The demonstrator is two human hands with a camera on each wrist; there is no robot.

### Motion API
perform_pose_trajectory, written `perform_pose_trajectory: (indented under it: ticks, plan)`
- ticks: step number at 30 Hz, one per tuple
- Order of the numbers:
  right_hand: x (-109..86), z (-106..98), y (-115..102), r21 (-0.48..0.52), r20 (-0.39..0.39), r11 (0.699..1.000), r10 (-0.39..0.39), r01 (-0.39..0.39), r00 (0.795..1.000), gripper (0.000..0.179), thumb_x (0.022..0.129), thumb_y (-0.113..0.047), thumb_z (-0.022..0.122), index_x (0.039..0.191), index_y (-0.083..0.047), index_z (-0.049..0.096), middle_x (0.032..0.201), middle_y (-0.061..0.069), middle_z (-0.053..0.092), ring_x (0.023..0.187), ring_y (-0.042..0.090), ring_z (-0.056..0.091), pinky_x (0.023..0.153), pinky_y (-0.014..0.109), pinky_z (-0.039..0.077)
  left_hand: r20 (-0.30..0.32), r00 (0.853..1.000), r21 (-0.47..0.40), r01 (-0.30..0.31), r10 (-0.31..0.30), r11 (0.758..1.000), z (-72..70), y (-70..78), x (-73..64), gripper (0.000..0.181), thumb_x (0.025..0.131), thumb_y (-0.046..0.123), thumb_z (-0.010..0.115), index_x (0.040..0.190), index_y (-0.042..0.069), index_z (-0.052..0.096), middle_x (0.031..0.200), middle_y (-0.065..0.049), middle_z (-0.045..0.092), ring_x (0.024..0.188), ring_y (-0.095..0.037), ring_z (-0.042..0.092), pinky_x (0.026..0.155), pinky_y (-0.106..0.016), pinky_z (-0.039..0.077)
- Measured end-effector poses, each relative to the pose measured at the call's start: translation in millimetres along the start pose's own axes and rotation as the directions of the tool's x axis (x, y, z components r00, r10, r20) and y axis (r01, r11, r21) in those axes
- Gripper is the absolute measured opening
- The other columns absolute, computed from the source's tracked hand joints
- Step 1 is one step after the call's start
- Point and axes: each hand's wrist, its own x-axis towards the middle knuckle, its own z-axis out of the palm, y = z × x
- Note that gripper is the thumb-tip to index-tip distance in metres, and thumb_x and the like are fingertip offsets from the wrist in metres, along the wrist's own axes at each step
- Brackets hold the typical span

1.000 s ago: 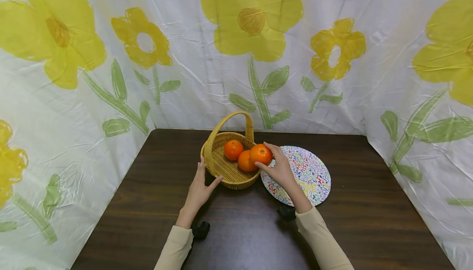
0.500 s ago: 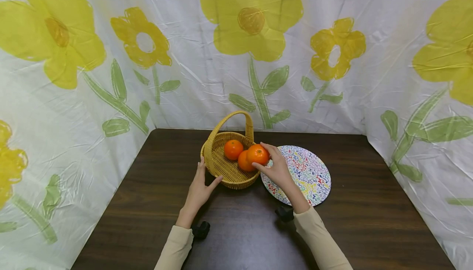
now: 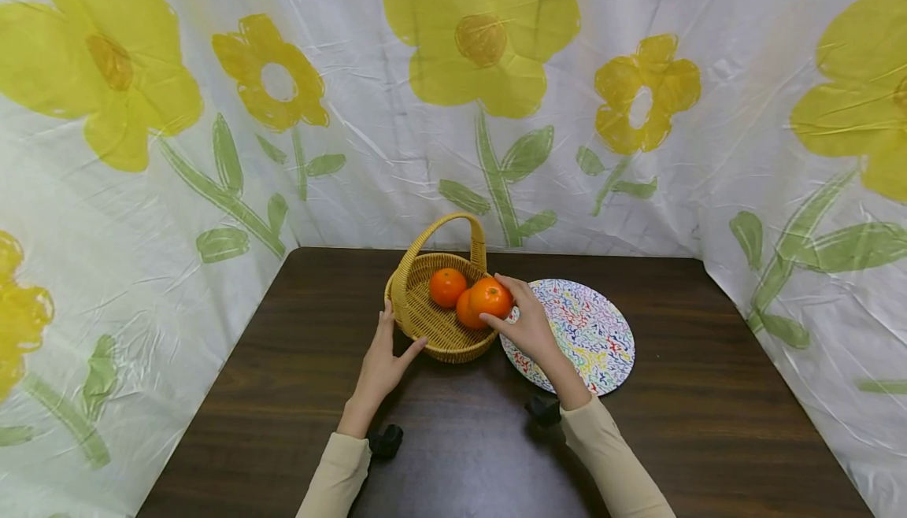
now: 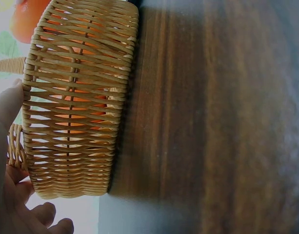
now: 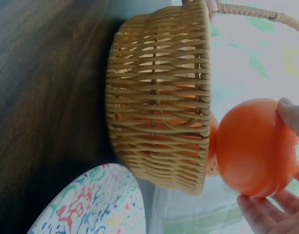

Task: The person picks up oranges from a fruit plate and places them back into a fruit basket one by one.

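Note:
A yellow-brown wicker basket (image 3: 441,342) with a tall arched handle stands on the dark table, with two oranges inside. One orange (image 3: 447,287) lies toward the back; the other orange (image 3: 466,310) is partly hidden. My left hand (image 3: 380,368) holds the basket's near-left side, thumb at the front rim and fingers by the handle's base, as the left wrist view (image 4: 20,195) also tells for the fingers. Between thumb and fingertips my right hand (image 3: 533,327) grips a third orange (image 3: 490,298), raised beside the basket's right rim. In the right wrist view this orange (image 5: 254,148) overlaps another behind it.
A round white plate (image 3: 591,329) with multicoloured squiggles lies right of the basket, partly beneath my right hand. Behind the dark wooden table (image 3: 680,439) hangs a white cloth (image 3: 368,187) with yellow flowers. Black wrist devices (image 3: 386,442) sit under both wrists.
My right hand has shifted slightly left and down with the held orange, bringing it further over the basket and covering more of the orange behind. The left hand and basket stay put.

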Motion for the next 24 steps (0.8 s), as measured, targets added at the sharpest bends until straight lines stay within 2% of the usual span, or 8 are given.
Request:
perform_pose_trajectory:
  ticks: [5,14,20,24]
  plan:
    - [0.2,1,-3,-0.001,0.006,1.000,-0.010,0.010,1.000,0.069,0.077,-0.031,0.076,0.136,-0.012,0.047,0.131,0.009,0.047,0.106,0.025,0.053,0.082,0.046,0.049,-0.002,1.000,0.007,-0.002,0.002,1.000,0.3,-0.5,1.0,0.094,0.083,0.058,0.058,0.149,0.029,-0.002,0.156,-0.005,0.006,0.143,-0.024,0.007,0.104,-0.060,0.026]
    - [-0.5,5,-7,-0.003,0.015,0.999,-0.033,0.033,0.999,0.068,0.077,-0.033,0.075,0.137,-0.020,0.046,0.131,0.009,0.047,0.105,0.024,0.053,0.083,0.049,0.048,-0.003,1.000,0.023,-0.012,0.012,1.000,0.9,-1.5,2.5,0.091,0.083,0.059,0.057,0.149,0.030,0.000,0.157,-0.003,0.004,0.143,-0.025,0.007,0.102,-0.060,0.028]
    - [-0.2,8,-11,-0.022,0.025,0.999,-0.045,0.045,0.999,0.069,0.076,-0.032,0.076,0.137,-0.016,0.047,0.133,0.008,0.047,0.113,0.025,0.051,0.087,0.044,0.048,0.000,1.000,0.021,-0.014,0.014,1.000,0.9,-1.3,1.9,0.091,0.083,0.059,0.056,0.149,0.030,0.001,0.157,-0.003,0.004,0.143,-0.025,0.007,0.102,-0.060,0.028]
    - [0.0,12,-13,-0.027,0.028,0.998,-0.062,0.063,0.998,0.068,0.075,-0.032,0.077,0.134,-0.013,0.049,0.134,0.010,0.046,0.117,0.028,0.050,0.092,0.047,0.046,-0.001,1.000,0.016,-0.013,0.013,1.000,0.5,-0.6,1.2,0.090,0.084,0.058,0.057,0.150,0.030,0.002,0.157,-0.003,0.004,0.143,-0.025,0.007,0.103,-0.060,0.027]
